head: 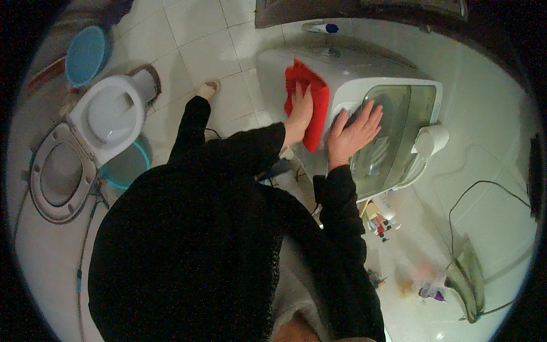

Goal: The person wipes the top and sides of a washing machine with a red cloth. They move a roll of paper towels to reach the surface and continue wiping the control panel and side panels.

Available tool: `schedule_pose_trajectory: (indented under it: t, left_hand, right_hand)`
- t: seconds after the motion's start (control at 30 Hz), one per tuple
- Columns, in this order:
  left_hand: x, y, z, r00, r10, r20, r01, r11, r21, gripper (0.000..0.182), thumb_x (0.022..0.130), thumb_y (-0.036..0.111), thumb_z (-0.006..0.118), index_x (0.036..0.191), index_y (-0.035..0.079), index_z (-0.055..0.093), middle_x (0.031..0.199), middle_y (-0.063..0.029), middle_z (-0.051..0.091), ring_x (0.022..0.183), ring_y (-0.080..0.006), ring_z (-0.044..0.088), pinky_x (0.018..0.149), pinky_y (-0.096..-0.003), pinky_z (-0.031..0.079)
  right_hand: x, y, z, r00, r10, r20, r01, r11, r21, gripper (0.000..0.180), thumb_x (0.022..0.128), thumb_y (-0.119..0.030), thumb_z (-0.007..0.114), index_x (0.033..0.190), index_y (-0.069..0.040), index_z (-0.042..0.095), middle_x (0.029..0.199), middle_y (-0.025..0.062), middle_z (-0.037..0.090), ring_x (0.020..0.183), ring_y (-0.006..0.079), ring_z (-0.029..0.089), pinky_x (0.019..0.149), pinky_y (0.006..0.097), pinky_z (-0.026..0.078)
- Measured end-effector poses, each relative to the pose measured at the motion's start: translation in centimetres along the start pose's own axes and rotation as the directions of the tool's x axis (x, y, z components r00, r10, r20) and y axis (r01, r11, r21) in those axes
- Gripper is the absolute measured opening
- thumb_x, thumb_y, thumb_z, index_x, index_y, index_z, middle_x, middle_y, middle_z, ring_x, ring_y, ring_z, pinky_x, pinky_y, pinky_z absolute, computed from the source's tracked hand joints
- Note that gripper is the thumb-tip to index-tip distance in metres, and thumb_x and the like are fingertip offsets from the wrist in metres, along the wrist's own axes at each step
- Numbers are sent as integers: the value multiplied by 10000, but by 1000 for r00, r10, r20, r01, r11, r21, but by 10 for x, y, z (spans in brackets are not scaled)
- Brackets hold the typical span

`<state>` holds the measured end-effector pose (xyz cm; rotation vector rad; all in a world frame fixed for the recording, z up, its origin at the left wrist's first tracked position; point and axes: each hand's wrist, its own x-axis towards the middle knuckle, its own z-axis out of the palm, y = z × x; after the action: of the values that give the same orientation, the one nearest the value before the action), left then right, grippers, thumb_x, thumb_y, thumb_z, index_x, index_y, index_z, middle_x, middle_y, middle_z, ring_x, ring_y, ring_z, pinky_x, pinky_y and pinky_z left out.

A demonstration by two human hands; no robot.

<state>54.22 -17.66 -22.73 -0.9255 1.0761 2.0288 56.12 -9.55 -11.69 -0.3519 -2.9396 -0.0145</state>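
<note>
In front of me is a top-loading washing machine [273, 70] with a see-through lid [380, 171]. My left hand [301, 110] presses a red cloth [320, 112] against the machine's upright side, just below its top edge. The cloth hangs partly folded, and its far end sticks up past my fingertips. My right hand [351, 137] rests palm down on the machine's top, fingers spread over the edge of the lid and holding nothing. A white cylindrical fitting [431, 141] with a pale hose sits at the lid's right end.
At left stands a toilet [112, 113] with its seat [60, 173] raised. A blue basin [86, 55] and a teal-rimmed bucket [147, 156] are near it. A bottle with a blue cap [331, 28] lies beyond the washer. Bottles and small items [380, 218] crowd the right.
</note>
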Motion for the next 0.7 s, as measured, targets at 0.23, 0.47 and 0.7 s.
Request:
schedule_pose_trajectory:
  t: [0.23,0.47,0.7]
  left_hand:
    - [88,-13,-26,978,97,187,-112,991,67,634,1067,509,270,1626,222,186,1687,-71,149,1528,-358,170,1213,-492,246]
    - [5,-44,-16,945,-204,256,259,945,-202,624,1044,624,287,1567,284,250,1510,-8,437,1388,-267,409,1114,-557,368]
    - [-58,-77,-8,945,-131,298,192,964,-183,649,1005,725,312,1314,199,533,1306,-29,607,1191,-276,574,1008,-596,444]
  right_hand:
    - [-3,10,9,998,-15,-53,17,1000,25,708,973,-455,549,1554,-88,377,1608,227,324,1495,401,284,1208,584,160]
    - [-9,22,12,983,-83,-161,121,963,240,644,949,-367,604,1499,-72,445,1555,248,395,1456,426,341,1193,610,187]
    - [-158,14,-24,983,96,-156,19,795,606,368,958,-157,614,1293,-6,601,1369,225,567,1247,406,543,1088,446,409]
